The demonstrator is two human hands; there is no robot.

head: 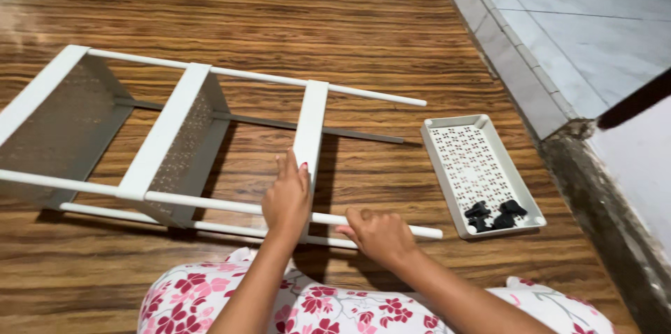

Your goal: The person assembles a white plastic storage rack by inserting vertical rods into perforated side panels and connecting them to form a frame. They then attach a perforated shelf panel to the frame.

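Fingers of my right hand (pixel 379 236) curl around the near white pole (pixel 210 202), which runs left-right; my left hand (pixel 287 197) rests flat, fingers together, on the shelf panel (pixel 309 124).

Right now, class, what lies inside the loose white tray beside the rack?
The tray holds a few small black parts bunched in its near corner; the rest is bare patterned mesh. What kind of parts they are is too small to tell, and anything beneath them is hidden.
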